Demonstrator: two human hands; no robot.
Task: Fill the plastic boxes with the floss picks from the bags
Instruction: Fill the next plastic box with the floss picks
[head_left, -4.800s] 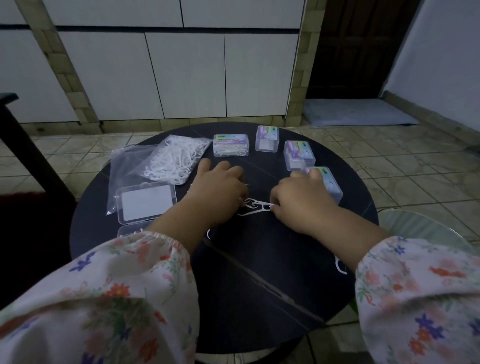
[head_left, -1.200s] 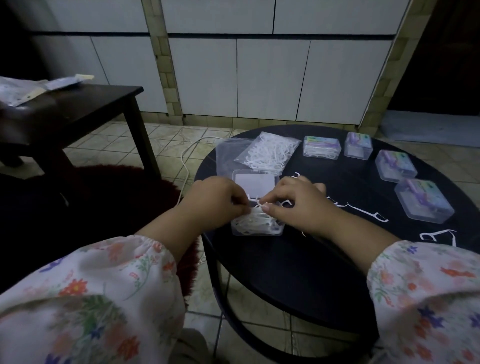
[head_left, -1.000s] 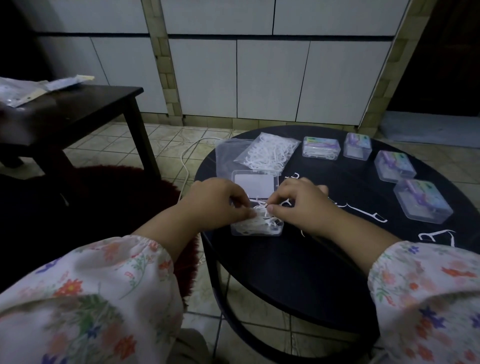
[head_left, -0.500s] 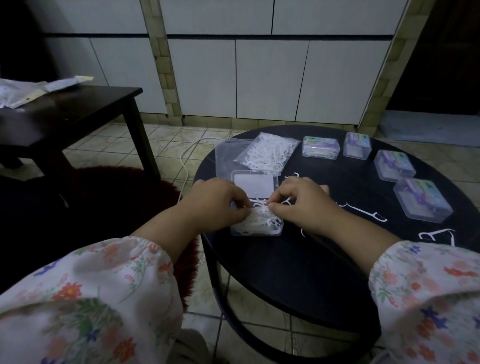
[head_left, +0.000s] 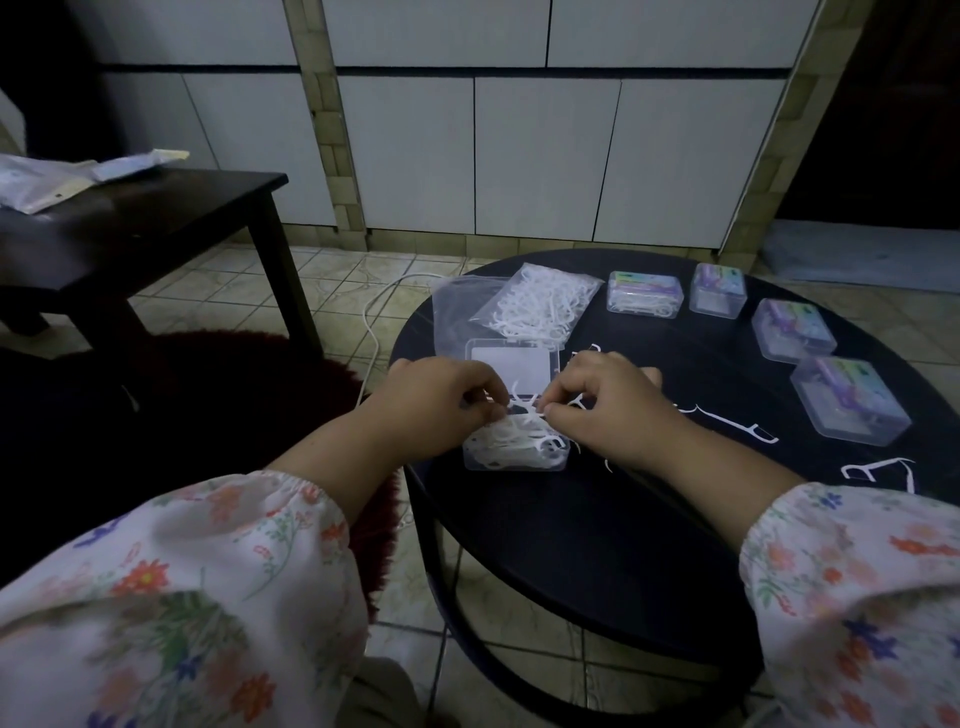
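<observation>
Floss picks (head_left: 524, 415) pinched between both grips, above open box (head_left: 514, 457).

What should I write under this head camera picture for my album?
Two hands, left hand and right hand, pinch floss picks over an open plastic box on a round black table.

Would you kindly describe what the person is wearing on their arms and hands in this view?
Both arms wear loose, pale floral sleeves: the left sleeve and the right sleeve carry small orange, red, blue and green flowers, and each gathers into an elastic cuff at mid-forearm. The left hand and the right hand are bare, with no gloves; no rings or watch are visible.
</observation>
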